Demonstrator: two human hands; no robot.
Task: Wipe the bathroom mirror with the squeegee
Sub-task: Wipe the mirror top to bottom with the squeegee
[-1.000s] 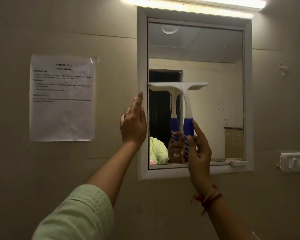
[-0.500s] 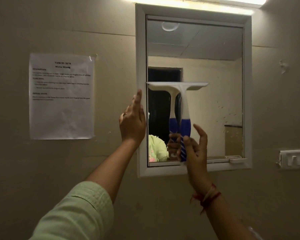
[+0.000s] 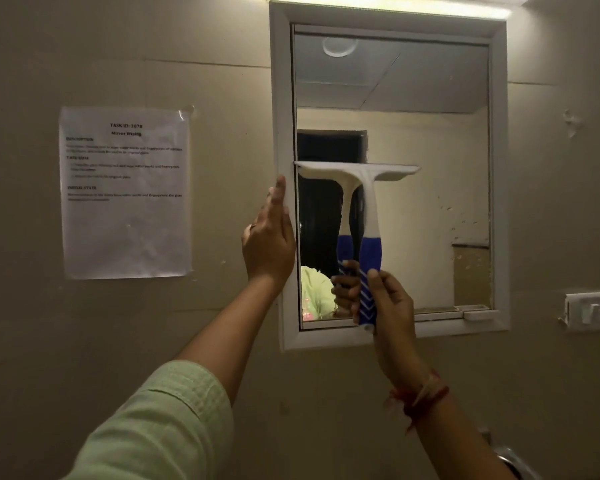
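Nearest the camera, a pale green sleeve (image 3: 167,420) covers the left forearm, and red threads (image 3: 420,396) circle the right wrist. The right hand (image 3: 392,306) has shifted its grip since a second ago: the forefinger that stood straight up beside the handle is now curled down, and the fingers (image 3: 374,277) pinch the lower, striped end of the squeegee (image 3: 368,216). The left hand (image 3: 269,244) stays flat against the left side of the white mirror frame (image 3: 281,98), fingers straight and pressed together, a ring on one of them. The blade sits at much the same height on the glass as before, level, with its left tip against the frame's inner edge.

The squeegee has a wide white head, a white neck, and a blue handle with white chevron stripes near its end. It stands upright against the left half of the mirror (image 3: 430,220), which doubles it in reflection. Specks dot the glass on the right side. On the wall, a printed sheet (image 3: 125,192) headed "Mirror Wiping" hangs left of the mirror, and a white hook rack (image 3: 593,310) sits to the right.
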